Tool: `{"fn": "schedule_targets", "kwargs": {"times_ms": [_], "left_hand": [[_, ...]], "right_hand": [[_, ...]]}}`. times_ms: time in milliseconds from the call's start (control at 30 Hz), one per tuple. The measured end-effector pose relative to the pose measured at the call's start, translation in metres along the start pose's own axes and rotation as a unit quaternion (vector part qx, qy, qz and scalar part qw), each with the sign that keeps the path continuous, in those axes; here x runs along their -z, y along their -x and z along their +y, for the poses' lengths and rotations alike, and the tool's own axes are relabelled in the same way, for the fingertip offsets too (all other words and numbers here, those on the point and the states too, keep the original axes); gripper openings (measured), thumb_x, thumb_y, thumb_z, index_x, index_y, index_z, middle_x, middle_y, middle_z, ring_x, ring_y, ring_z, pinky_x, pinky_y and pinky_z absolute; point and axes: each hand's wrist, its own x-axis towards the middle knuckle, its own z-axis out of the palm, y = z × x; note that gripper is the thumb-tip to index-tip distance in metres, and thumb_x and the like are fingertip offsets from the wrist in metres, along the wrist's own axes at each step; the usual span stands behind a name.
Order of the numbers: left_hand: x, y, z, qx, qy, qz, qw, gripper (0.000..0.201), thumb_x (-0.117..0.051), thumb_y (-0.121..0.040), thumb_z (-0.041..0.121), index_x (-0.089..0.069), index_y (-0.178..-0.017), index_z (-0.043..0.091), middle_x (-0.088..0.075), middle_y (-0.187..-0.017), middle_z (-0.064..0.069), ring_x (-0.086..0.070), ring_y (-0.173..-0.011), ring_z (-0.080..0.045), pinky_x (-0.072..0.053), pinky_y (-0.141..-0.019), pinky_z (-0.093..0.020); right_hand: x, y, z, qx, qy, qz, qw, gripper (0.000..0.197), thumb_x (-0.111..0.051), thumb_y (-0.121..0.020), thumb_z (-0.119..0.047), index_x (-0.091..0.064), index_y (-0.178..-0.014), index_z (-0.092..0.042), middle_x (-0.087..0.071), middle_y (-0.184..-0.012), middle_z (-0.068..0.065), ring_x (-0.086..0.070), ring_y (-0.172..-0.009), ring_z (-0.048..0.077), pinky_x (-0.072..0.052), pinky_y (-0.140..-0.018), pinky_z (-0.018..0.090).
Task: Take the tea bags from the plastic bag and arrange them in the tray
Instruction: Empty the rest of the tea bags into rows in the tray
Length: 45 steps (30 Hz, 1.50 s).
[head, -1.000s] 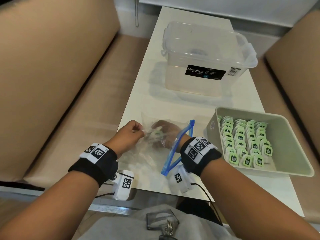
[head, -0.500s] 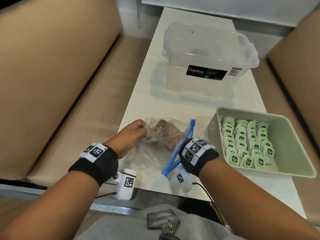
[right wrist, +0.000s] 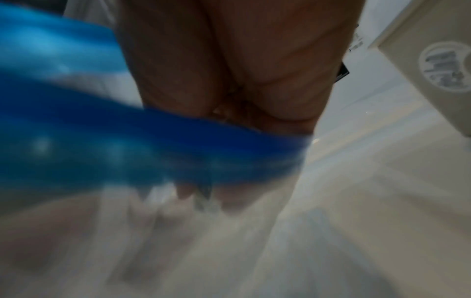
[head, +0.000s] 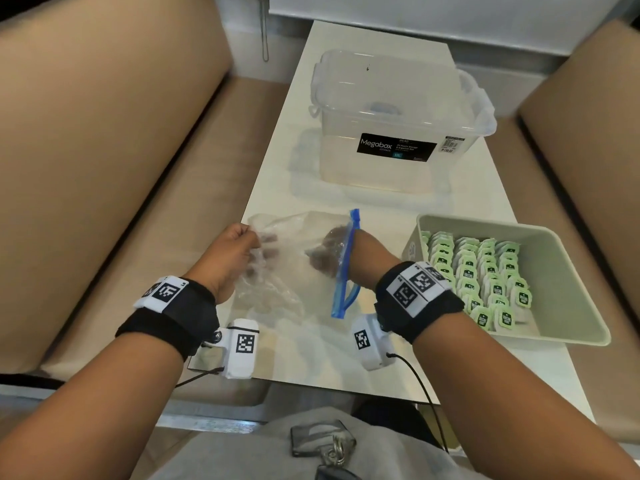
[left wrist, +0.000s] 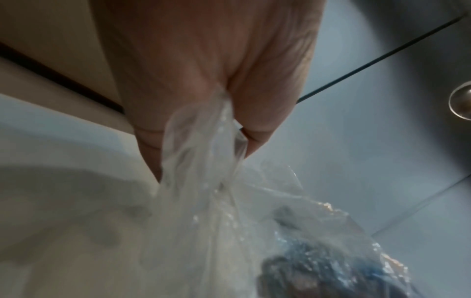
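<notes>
A clear plastic bag (head: pixel 287 258) with a blue zip strip (head: pixel 346 265) lies on the white table (head: pixel 277 174). My left hand (head: pixel 240 245) grips the bag's crumpled closed end (left wrist: pixel 203 191) in curled fingers (left wrist: pixel 150 145). My right hand (head: pixel 329 254) is inside the bag near its mouth, fingers curled, seen through the plastic. In the blurred right wrist view its fingertips (right wrist: pixel 186 193) pinch a small greenish thing (right wrist: pixel 203 199), seemingly a tea bag. The grey-green tray (head: pixel 571 271) stands to the right, holding several rows of green-labelled tea bags (head: pixel 478 271).
A lidded clear storage box (head: pixel 391 133) stands at the far end of the table. Tan sofa cushions (head: pixel 104 168) flank the narrow table on both sides. The tray's right part is bare. A badge and keys (head: pixel 322 441) lie in my lap.
My right hand has drawn back from deep in the bag toward its blue mouth. My left hand has pulled the closed end left, stretching the bag.
</notes>
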Motion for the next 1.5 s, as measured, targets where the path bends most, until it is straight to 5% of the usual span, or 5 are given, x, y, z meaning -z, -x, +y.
{"fn": "schedule_targets", "kwargs": {"times_ms": [133,500,900,1033,1500], "left_hand": [[0.004,-0.006,0.005,-0.012,0.045,0.037,0.998,0.017,-0.041,-0.092,0.002,-0.039,-0.084,0.016,-0.069,-0.111,-0.007,-0.074,-0.076,-0.016,-0.038,-0.073,-0.042],[-0.007,-0.012,0.003,-0.024,-0.105,0.025,0.994,0.018,-0.06,-0.083,0.022,-0.043,-0.081,0.016,-0.052,-0.082,-0.01,-0.047,-0.066,-0.022,-0.042,-0.057,-0.034],[-0.058,0.032,0.075,-0.335,-0.314,0.11,0.881,0.045,-0.049,-0.095,0.049,-0.05,-0.126,0.017,-0.048,-0.135,-0.001,-0.039,-0.13,-0.019,-0.027,-0.11,-0.031],[-0.092,0.04,0.082,-0.153,-0.04,-0.102,0.982,0.041,-0.041,-0.096,0.058,-0.057,-0.107,0.022,-0.06,-0.115,0.001,-0.062,-0.106,-0.019,-0.052,-0.093,-0.04],[-0.136,0.039,0.046,0.122,0.171,-0.239,0.948,0.04,-0.054,-0.089,0.05,-0.063,-0.102,0.013,-0.067,-0.086,-0.009,-0.065,-0.074,-0.023,-0.048,-0.094,-0.044]], "right_hand": [[0.02,0.002,-0.002,-0.025,-0.084,0.069,0.994,0.028,-0.075,-0.079,-0.028,-0.06,-0.09,-0.008,-0.056,-0.07,0.002,-0.062,-0.059,0.021,-0.06,-0.066,0.034],[0.064,0.01,-0.001,-0.044,-0.007,0.185,0.982,0.017,-0.072,-0.077,-0.017,-0.057,-0.084,-0.013,-0.059,-0.069,0.0,-0.063,-0.058,0.023,-0.06,-0.07,0.041],[0.08,0.041,-0.033,0.081,-0.11,0.116,0.984,0.027,-0.081,-0.073,-0.021,-0.062,-0.087,-0.009,-0.059,-0.08,0.009,-0.063,-0.064,0.019,-0.057,-0.057,0.025],[0.086,0.05,-0.044,0.122,-0.072,0.1,0.985,0.027,-0.08,-0.073,-0.021,-0.063,-0.089,-0.007,-0.066,-0.081,0.011,-0.063,-0.063,0.013,-0.058,-0.056,0.026],[0.092,0.049,-0.009,0.062,0.131,0.046,0.988,0.082,-0.087,-0.061,-0.031,-0.044,-0.131,-0.028,-0.052,-0.115,-0.001,-0.055,-0.098,0.015,-0.046,-0.081,0.026]]}}
